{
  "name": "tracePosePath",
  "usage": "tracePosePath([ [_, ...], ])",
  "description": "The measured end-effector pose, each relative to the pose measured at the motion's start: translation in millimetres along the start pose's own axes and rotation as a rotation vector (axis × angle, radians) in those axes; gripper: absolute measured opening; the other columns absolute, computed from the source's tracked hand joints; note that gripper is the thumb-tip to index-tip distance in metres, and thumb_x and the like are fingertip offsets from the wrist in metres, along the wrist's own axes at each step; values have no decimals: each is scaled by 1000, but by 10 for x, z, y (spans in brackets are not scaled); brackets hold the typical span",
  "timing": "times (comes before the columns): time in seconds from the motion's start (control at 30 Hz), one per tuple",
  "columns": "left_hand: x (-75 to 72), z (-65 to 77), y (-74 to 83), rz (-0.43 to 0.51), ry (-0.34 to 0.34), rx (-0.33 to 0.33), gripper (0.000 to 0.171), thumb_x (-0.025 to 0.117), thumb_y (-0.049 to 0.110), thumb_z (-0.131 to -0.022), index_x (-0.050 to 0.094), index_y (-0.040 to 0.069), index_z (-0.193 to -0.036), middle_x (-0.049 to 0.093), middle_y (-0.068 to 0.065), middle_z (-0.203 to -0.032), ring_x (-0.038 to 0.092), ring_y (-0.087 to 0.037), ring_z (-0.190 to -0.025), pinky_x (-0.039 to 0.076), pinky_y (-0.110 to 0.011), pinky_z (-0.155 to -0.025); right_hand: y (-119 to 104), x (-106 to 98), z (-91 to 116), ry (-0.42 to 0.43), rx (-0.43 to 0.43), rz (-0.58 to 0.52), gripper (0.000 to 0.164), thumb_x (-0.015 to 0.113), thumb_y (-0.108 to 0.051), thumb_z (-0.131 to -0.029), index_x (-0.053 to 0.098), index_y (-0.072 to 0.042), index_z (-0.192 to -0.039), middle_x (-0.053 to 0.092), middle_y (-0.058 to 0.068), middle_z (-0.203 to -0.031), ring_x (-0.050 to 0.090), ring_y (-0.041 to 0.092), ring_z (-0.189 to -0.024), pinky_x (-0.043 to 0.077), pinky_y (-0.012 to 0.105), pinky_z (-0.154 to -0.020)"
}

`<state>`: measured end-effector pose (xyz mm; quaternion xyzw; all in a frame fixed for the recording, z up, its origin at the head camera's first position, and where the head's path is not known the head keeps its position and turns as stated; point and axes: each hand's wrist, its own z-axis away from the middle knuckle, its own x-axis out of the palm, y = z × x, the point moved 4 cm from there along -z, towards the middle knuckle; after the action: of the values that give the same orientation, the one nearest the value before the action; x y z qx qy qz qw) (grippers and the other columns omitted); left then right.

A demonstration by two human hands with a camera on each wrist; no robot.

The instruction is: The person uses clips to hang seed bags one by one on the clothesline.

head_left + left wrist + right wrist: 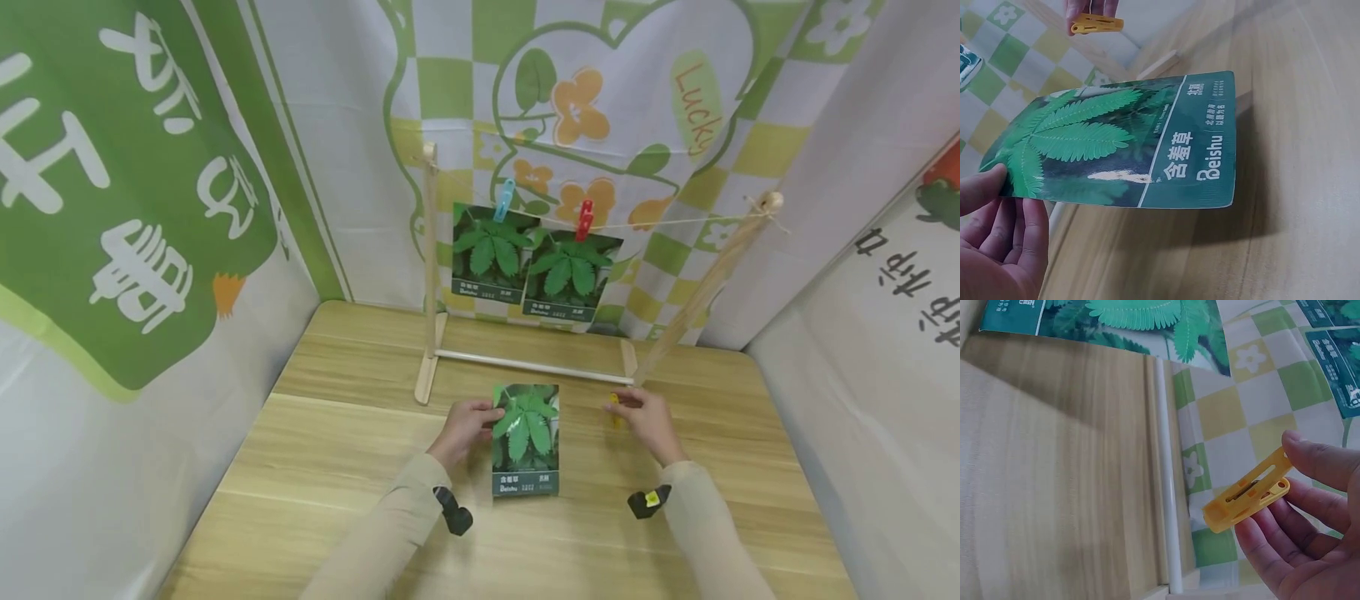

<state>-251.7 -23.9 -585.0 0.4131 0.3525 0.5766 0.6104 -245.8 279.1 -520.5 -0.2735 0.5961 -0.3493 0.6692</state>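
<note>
My left hand (463,432) pinches a green seed packet (527,440) by its left edge, thumb on the printed face. The packet shows a fern-like leaf and the word Beishu; in the left wrist view it is raised above the table, casting a shadow. A yellow clothespin (1247,497) is held between the thumb and fingers of my right hand (651,423), to the right of the packet. Two matching packets hang from a string behind, the left packet (491,254) under a blue clothespin (505,200), the right packet (572,275) under a red clothespin (585,220).
A wooden stand holds up the string, with a left post (431,258), a right post (705,292) and a white crossbar (532,365) low between them. It stands toward the back of the wooden table (315,475). A patterned curtain (450,92) hangs behind.
</note>
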Motion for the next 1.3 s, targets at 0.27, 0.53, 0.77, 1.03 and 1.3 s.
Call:
tracePosePath([
  [0.27,13,0,104,43,-11,24,28,69,11,-88,66,-6,-110,70,-5,-93,63,-9,-74,58,-27,-72,-115,-113,-28,25,-22,-48,45,70,-24,-91,61,2,-126,65,23,-121,62,30,-109,52,25,-86],
  [0.53,30,19,210,92,-34,55,28,68,10,-90,64,-7,-112,67,0,-90,62,-9,-77,58,-24,-71,-202,-230,-47,41,-21,-112,49,69,-27,-91,58,2,-130,63,23,-125,62,19,-105,49,44,-102],
  [0.77,41,28,304,99,-18,73,27,68,9,-89,65,-6,-110,69,-2,-91,64,-10,-78,59,-27,-74,-207,-295,-54,36,0,-163,54,70,-30,-91,56,0,-133,60,22,-129,55,-1,-94,45,46,-105],
  [1.03,41,33,406,115,-11,94,24,68,10,-89,66,-4,-108,68,-2,-92,64,-10,-81,60,-28,-77,-339,-403,-56,88,-57,-172,50,72,-27,-90,60,1,-129,68,8,-112,58,-7,-87,48,16,-86],
  [1.3,43,33,538,118,12,104,26,69,10,-89,66,-4,-110,71,-7,-98,65,-11,-83,59,-29,-81,-475,-491,-41,159,-145,-260,44,75,-17,-86,62,8,-121,63,-28,-83,61,-11,-80,53,12,-73],
])
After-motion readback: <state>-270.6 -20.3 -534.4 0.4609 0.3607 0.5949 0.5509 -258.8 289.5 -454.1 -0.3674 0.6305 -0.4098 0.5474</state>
